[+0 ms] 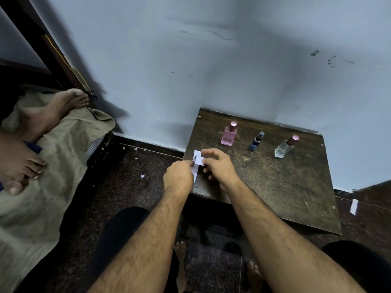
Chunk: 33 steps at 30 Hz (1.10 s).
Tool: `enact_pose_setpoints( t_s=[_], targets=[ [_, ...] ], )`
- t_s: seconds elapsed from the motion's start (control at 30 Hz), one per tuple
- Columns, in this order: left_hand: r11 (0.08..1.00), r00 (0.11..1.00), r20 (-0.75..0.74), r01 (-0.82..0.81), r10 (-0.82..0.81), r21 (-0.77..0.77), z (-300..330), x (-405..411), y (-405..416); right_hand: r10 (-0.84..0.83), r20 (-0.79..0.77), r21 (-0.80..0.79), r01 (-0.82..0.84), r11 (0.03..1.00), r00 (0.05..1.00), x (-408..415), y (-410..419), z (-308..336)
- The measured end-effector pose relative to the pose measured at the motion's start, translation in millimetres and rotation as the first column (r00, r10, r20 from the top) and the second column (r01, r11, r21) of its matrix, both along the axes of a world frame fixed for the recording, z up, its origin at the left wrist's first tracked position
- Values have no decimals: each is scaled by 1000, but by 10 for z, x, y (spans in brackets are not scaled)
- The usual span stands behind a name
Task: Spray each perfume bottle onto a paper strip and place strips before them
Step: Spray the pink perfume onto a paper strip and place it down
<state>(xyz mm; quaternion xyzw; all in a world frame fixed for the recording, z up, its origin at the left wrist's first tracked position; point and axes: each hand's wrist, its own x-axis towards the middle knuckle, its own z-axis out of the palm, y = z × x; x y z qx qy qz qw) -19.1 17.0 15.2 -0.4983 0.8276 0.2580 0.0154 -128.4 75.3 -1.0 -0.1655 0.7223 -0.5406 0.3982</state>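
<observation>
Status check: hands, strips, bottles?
Left hand and right hand both pinch white paper at table's left edge. Three bottles stand untouched, no strips before them. Path clear.

A dark brown, scuffed wooden table point(296, 187) is seen against a pale blue wall point(211, 70) smudged with dark marks. A pink square glass bottle point(229, 136) is topped by a pink cap; a small bottle point(255, 142) is coloured blue; a clear glass bottle point(283, 148) is capped in rose. White is shown by the paper strip point(197, 163). The floor point(131, 187) is speckled dark brown, the bed cloth point(53, 166) khaki.
</observation>
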Motion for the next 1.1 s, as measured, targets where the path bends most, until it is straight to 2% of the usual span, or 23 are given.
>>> enact_pose_setpoints(
  t_s=[0.1, 0.2, 0.27, 0.33, 0.4, 0.47, 0.53, 0.6, 0.63, 0.7, 0.73, 0.77, 0.83, 0.93, 1.1],
  targets=[
    [1000, 1000, 17, 22, -22, 19, 41, -14, 8, -28, 99, -13, 29, 999, 995, -45, -14, 49],
    [999, 998, 39, 38, -39, 28, 38, -19, 10, 2, 74, -23, 0, 1000, 997, -87, -10, 57],
    [998, 997, 67, 40, -43, 43, 11, -20, -9, 56, -52, -20, -57, 998, 997, -111, -10, 37],
    [998, 995, 85, 56, -59, 43, -11, -19, -22, 117, -282, 41, -110, 993, 952, -141, -12, -15],
    [997, 994, 77, 75, -77, 27, -14, -21, -7, 195, -498, 115, -159, 981, 845, -153, -17, -39],
    [996, 993, 78, 87, -86, -10, -29, -34, 22, 326, -651, 227, -233, 946, 686, -149, -34, -6],
    [992, 989, 111, 109, -101, -62, -41, -37, 38, 497, -696, 399, -297, 867, 518, -169, -74, 100],
    [984, 978, 156, 152, -137, -90, -47, -28, 36, 518, -739, 449, -257, 856, 431, -237, -174, 254],
    [980, 973, 171, 172, -154, -99, -44, -26, 37, 422, -783, 385, -176, 906, 457, -288, -234, 360],
    [975, 970, 181, 187, -163, -123, -43, -27, 37, 104, -830, 150, 39, 988, 548, -377, -339, 570],
    [974, 971, 181, 185, -159, -134, -44, -28, 40, 17, -826, 85, 95, 992, 563, -405, -382, 625],
    [973, 971, 181, 183, -157, -139, -48, -32, 44, 18, -829, 89, 99, 991, 559, -411, -408, 665],
    [973, 972, 179, 179, -153, -142, -59, -28, 47, 177, -822, 223, 21, 974, 542, -398, -422, 655],
    [975, 976, 159, 171, -149, -141, -67, -12, 45, 416, -698, 417, -142, 898, 583, -345, -350, 539],
    [991, 989, 120, 92, -80, -97, -50, -48, 31, 600, -557, 527, -315, 790, 574, -263, -299, 422]
  ],
)
